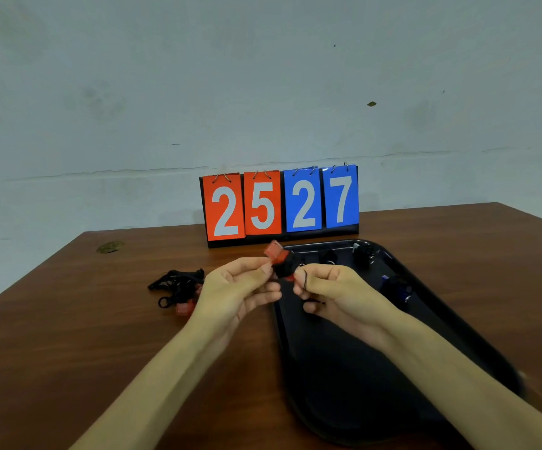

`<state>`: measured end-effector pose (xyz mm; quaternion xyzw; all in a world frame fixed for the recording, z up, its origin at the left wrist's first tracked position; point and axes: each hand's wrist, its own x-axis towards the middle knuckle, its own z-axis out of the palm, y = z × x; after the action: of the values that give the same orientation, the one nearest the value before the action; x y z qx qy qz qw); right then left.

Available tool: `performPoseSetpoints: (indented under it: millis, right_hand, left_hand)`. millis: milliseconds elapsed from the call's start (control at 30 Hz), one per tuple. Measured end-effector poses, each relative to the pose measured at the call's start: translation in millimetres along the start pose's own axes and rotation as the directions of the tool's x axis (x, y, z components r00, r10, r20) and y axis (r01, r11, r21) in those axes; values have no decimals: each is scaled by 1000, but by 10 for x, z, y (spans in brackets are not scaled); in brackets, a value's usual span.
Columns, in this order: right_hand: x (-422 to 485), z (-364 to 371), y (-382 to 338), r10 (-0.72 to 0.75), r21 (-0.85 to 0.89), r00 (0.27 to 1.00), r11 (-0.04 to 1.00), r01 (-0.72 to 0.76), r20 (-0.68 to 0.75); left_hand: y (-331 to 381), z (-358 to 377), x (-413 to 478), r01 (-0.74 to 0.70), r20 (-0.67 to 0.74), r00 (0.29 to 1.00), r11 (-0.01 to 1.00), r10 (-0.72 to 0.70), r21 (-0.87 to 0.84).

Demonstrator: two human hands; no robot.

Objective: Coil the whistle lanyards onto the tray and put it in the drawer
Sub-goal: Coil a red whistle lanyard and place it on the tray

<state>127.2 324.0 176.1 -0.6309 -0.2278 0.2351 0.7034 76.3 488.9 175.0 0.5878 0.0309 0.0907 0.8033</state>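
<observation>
Winding the black lanyard (283, 268) around the red whistle (275, 251), we pinch the whistle in our left hand (242, 285) while right-hand fingers (308, 280) grip the cord's tail above the black tray (458, 319); next, we judge, comes tucking that tail in.

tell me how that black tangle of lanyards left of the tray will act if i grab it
The lanyard pile looks like thin loose cord, so it will probably droop and trail. Loops cross each other, so several may lift together. The red whistle at its near edge would likely dangle.
</observation>
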Motion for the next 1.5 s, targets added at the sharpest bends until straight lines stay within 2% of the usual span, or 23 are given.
performPoseSetpoints:
  millis: [67, 167, 300, 400, 467, 600, 700, 767, 867, 933, 1000, 1067, 1167, 1233, 1300, 1400, 1433, 1467, 1500]
  right_hand:
    - [20, -17, 5, 56, 131, 998, 990, -53, -17]
    - [12, -18, -14, 118, 271, 993, 956, -115, 7]
    - [-16, 53, -13, 206, 438, 975, 871, -222, 85]
    - [-37, 100, -13, 251, 494, 961, 825, -275, 117]
    - [-45, 129, -9, 273, 510, 953, 806, -302, 132]
    - [-46, 147, 16, 269, 447, 956, 845, -294, 119]
    - [-28, 137, 37, 247, 386, 965, 884, -262, 90]
    - [-19, 129, 53, 232, 353, 970, 903, -244, 75]
    - [-17, 138, 69, 229, 323, 972, 916, -236, 62]
    - [-12, 145, 84, 229, 315, 972, 921, -231, 42]
    - [-7, 162, 103, 232, 306, 973, 925, -226, 17]
    - [2, 187, 119, 247, 331, 969, 915, -233, -1]
    - [-1, 236, 121, 295, 470, 955, 843, -263, 5]
    - [-12, 261, 113, 307, 517, 952, 812, -271, 18]
    - [-20, 263, 103, 303, 523, 953, 809, -270, 22]
    - [-24, 231, 88, 280, 446, 960, 859, -250, -1]
    - [-26, 216, 81, 268, 423, 963, 874, -240, -7]
    - [-25, 206, 79, 260, 412, 966, 881, -232, -11]
    - [-21, 202, 82, 255, 408, 967, 884, -227, -14]
  left_hand:
    - [-19, 45, -41, -98, 13, 995, 995, 97, 33]
    - [-38, 105, -86, -264, -1, 963, 944, 270, 199]
    - [-81, 103, -127, -485, -11, 831, 734, 557, 474]
    - [-95, 85, -154, -595, 48, 705, 554, 707, 582]
    - [-98, 98, -168, -597, 22, 683, 542, 730, 591]
    - [-92, 91, -139, -561, -52, 713, 615, 699, 555]
    - [-111, 70, -117, -559, -9, 710, 572, 704, 601]
    - [-108, 33, -100, -584, 77, 675, 467, 734, 664]
    - [-94, -63, -53, -621, 261, 603, 239, 753, 746]
    - [-89, -111, -19, -626, 329, 585, 155, 742, 764]
    - [-98, -123, -4, -615, 356, 587, 114, 727, 780]
    - [-123, -118, 16, -594, 401, 550, 5, 732, 805]
    - [-178, -107, 31, -566, 527, 399, -251, 750, 785]
    - [-195, -115, 32, -567, 573, 320, -331, 755, 754]
    - [-205, -115, 41, -585, 569, 296, -325, 767, 743]
    - [-223, -122, 44, -594, 552, 314, -294, 772, 749]
    - [-223, -112, 37, -598, 522, 336, -251, 784, 761]
    - [-220, -91, 19, -612, 453, 375, -151, 809, 776]
    - [-204, -59, -13, -626, 339, 440, 13, 831, 780]
